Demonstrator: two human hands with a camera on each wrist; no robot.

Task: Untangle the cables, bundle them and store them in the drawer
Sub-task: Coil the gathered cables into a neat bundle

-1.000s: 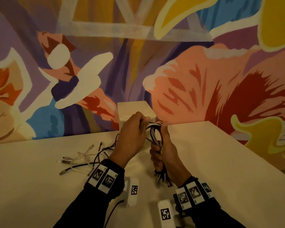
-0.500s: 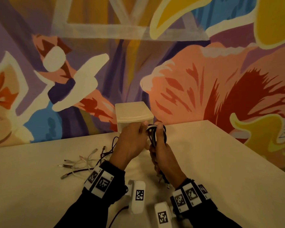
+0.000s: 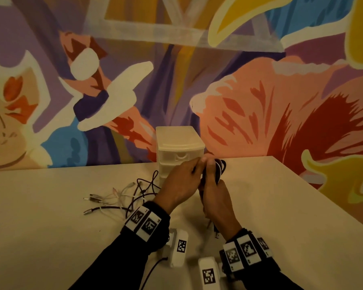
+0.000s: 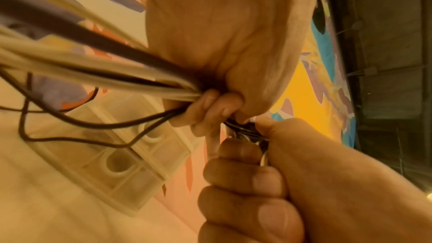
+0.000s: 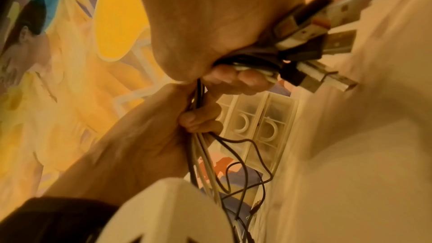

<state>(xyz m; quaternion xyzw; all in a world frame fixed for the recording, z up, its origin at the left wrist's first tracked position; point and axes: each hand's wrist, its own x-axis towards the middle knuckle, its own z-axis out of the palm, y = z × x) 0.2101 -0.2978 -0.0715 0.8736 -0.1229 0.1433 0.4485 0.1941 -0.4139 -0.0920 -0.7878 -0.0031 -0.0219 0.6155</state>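
We are closing our right hand point(image 3: 215, 197) in a fist around the cable bundle point(image 3: 220, 168), whose black and white loops are rising above the thumb and forefinger. In the right wrist view, the fingers point(image 5: 236, 80) are curling over the strands while a cluster of USB plugs point(image 5: 311, 30) is sticking out past the heel of the palm. We are pinching the same bundle with our left hand point(image 3: 182, 185), just beside and touching the right, its fingers point(image 4: 210, 112) curling round several pale and dark strands that are running off toward the wrist. Both hands are hovering above the table point(image 3: 281, 206), directly in front of the drawer unit point(image 3: 179, 147), a small translucent plastic chest standing against the wall; its drawers are appearing shut. To the left of the hands, loose cables point(image 3: 122, 197) are lying on the table in a tangle, white and black, with plug ends pointing left. Some dark strands are leading from that tangle toward our left hand. Behind everything, a painted mural point(image 3: 260, 101) is covering the wall.
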